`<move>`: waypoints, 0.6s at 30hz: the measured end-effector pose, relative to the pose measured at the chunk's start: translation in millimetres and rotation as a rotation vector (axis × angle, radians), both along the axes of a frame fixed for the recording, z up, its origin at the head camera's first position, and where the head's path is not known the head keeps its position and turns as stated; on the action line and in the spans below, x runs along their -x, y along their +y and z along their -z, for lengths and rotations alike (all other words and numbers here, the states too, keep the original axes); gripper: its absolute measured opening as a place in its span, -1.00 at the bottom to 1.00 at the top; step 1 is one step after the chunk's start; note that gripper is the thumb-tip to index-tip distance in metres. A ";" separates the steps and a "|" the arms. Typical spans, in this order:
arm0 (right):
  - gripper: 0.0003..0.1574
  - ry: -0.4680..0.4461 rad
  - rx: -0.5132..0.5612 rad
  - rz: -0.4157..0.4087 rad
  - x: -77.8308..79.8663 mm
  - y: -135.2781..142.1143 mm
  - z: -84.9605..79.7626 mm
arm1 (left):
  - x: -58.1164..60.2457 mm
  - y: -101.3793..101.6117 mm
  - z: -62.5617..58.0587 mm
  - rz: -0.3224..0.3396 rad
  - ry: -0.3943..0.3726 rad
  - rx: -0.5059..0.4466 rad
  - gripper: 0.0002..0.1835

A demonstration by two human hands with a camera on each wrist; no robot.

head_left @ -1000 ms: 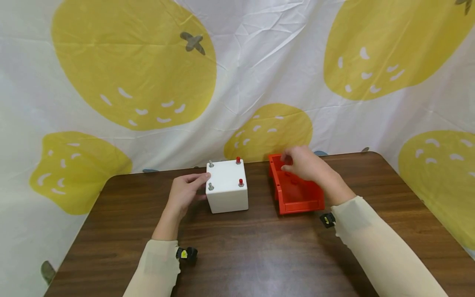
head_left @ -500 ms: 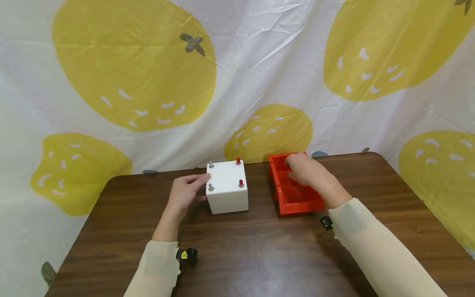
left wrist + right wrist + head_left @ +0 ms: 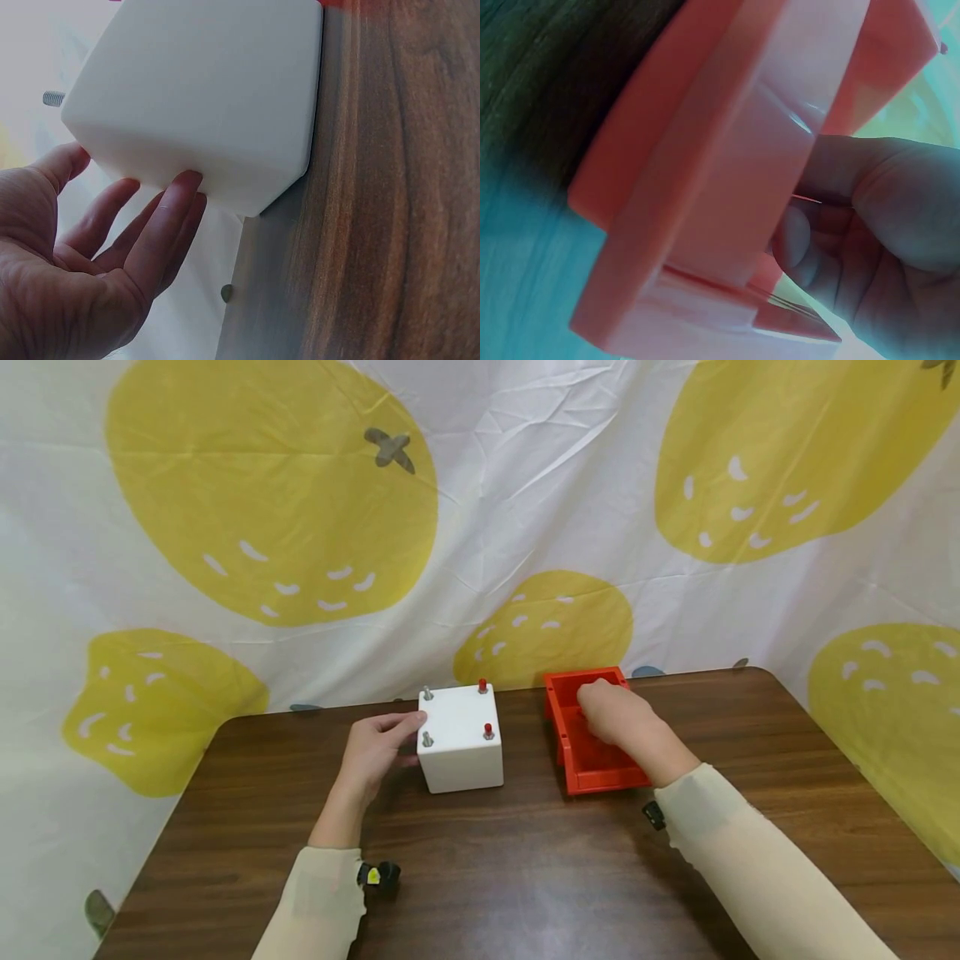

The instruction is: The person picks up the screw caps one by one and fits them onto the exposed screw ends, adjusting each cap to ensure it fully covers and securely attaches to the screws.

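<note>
A white box stands on the table, with upright threaded bolts at its top corners. The two left bolts, such as the front one, are bare metal; the two right ones carry red caps. My left hand rests against the box's left side, thumb at the top edge and loosely bent fingers touching the side wall. My right hand reaches down into a red bin, fingers curled and fingertips hidden in the head view. In the right wrist view, I cannot tell whether its fingers pinch anything.
The dark wooden table runs back to a hanging white cloth with yellow fruit prints. The bin stands to the right of the box, with a strip of table between them. Dark wrist cameras sit at both cuffs.
My right hand has lowered deeper into the red bin and its fingers have curled, their tips going out of sight. The left hand and the white box have stayed put.
</note>
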State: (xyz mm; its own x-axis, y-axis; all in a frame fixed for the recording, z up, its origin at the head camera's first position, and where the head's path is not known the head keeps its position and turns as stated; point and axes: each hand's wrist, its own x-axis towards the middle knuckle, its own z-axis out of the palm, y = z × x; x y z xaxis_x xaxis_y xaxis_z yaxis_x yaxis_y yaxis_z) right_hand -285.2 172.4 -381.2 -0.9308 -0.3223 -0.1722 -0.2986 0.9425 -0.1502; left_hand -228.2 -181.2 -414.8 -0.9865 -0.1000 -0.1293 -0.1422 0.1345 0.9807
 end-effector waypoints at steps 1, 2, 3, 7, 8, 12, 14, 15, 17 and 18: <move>-0.88 -0.003 -0.003 0.003 0.1 -0.4 0.5 | 0.0 -0.1 0.1 0.000 0.000 0.001 -0.47; -0.87 -0.004 -0.005 0.008 0.2 -0.6 1.3 | 0.0 -0.2 0.1 0.000 0.001 0.002 -0.46; -0.86 -0.005 -0.007 0.012 0.8 -0.6 2.5 | 0.0 -0.2 0.1 0.000 0.001 0.002 -0.47; -0.81 -0.005 -0.009 0.019 0.2 -1.5 4.8 | 0.4 0.0 0.3 0.000 -0.003 0.003 -0.48; -0.80 -0.006 -0.008 0.019 0.0 -1.4 5.2 | 0.5 0.0 0.2 -0.001 -0.004 0.003 -0.48; -0.80 -0.010 -0.001 0.008 -2.8 -1.3 4.5 | 0.2 0.1 -0.2 -0.001 -0.002 -0.003 -0.47; -0.82 -0.018 0.000 0.008 -3.6 -1.3 4.3 | 0.0 0.1 -0.1 -0.001 0.000 -0.005 -0.47; -0.82 -0.019 -0.001 0.007 -3.9 -1.3 4.3 | 0.0 0.2 0.0 -0.001 0.001 -0.006 -0.48; -0.83 -0.025 -0.003 0.011 -3.6 -1.4 5.4 | 0.0 0.2 0.0 -0.002 0.002 -0.007 -0.49; -0.84 -0.027 -0.004 0.010 -3.5 -1.4 5.6 | 0.0 0.1 0.0 -0.001 0.003 -0.005 -0.48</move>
